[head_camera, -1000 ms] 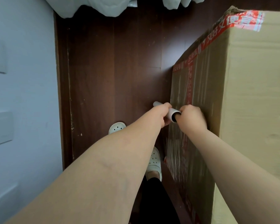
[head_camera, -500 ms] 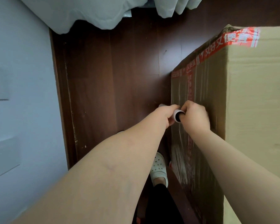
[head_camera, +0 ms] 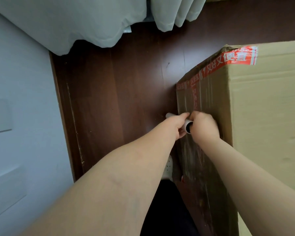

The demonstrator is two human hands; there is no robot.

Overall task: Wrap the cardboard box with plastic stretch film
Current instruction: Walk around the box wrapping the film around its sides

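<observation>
Cardboard box [head_camera: 266, 116] stands on dark wood floor [head_camera: 117, 99], at its right side, red printed tape [head_camera: 235, 57] over the top far corner. Film roll [head_camera: 186, 124] held against the box's left face, near the lower edge. Left hand [head_camera: 176, 125] fingers wrapped round the roll's core; right hand [head_camera: 204, 126] fingers curled at the open near end, pressed to the box. Stretch film [head_camera: 194, 160] shows as glossy wrinkles on that face. White shoe [head_camera: 168, 167] beside the box base.

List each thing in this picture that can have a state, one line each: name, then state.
cardboard box: upright on the floor, sealed with red tape, near side filmed
film roll: held level against the box side
left hand: gripping the roll
right hand: closed at the roll's near end
curtain: hanging to the floor
</observation>
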